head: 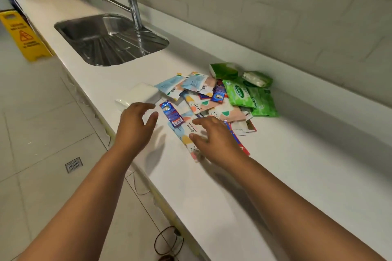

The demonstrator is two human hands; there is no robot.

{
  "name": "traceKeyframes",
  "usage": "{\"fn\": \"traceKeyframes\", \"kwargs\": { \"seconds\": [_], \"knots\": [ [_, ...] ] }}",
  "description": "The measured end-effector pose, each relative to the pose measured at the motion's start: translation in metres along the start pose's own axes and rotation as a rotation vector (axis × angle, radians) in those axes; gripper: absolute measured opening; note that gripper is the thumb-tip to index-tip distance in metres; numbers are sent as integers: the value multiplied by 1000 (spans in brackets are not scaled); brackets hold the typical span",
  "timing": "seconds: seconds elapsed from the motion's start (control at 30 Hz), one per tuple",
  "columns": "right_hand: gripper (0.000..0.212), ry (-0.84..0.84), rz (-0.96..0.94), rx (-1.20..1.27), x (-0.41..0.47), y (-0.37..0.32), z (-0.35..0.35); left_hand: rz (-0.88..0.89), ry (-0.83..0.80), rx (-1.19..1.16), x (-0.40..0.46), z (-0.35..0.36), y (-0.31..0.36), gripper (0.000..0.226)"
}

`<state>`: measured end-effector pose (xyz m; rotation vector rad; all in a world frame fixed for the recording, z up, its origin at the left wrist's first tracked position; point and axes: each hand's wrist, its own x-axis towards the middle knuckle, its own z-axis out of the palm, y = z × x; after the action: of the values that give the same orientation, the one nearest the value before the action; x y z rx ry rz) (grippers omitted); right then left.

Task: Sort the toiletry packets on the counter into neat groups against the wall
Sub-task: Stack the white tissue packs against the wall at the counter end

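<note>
- I see the white counter (pixel 212 186) running along the tiled wall (pixel 275 6), with a steel sink (pixel 110 38) and its tap (pixel 133 8) well left of the work.
- On the floor beyond the sink stands a yellow caution sign (pixel 23 36).
- The pile of toiletry packets (pixel 212 95) lies mid-counter, unsorted — pastel sachets overlapping, green packs (pixel 250 95) on the wall side but not against the wall.
- A white block (pixel 144 92) sits just left of the pile.
- My right hand (pixel 214 140) rests over a long pastel sachet (pixel 186 133), fingers spread and relaxed, gripping nothing.
- My left hand (pixel 135 125) hovers near the white block, fingers loosely curled, empty.
- Between my 2 hands lies a small blue packet (pixel 171 113) — atop the long sachet.
</note>
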<state>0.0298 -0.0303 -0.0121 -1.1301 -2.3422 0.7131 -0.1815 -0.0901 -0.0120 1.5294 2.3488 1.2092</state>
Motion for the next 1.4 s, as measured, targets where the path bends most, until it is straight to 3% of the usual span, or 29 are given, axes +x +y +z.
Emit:
{"fn": "traceKeyframes", "kwargs": {
  "seconds": [0.17,0.33,0.6,0.93,1.4],
  "knots": [
    [38,15,8,14,53,-39,48,17,-45,125,57,-21,-64,26],
    [41,-1,4,11,106,-77,97,62,-215,244,104,-23,-116,32],
    [59,-26,40,-143,157,-104,149,105,-436,25,127,-32,-140,39],
    [49,48,13,-118,132,-104,157,118,-496,-26,109,-58,-142,39],
    [51,54,27,-86,61,-94,145,153,-541,-1,53,-65,-113,44]
  ]
}}
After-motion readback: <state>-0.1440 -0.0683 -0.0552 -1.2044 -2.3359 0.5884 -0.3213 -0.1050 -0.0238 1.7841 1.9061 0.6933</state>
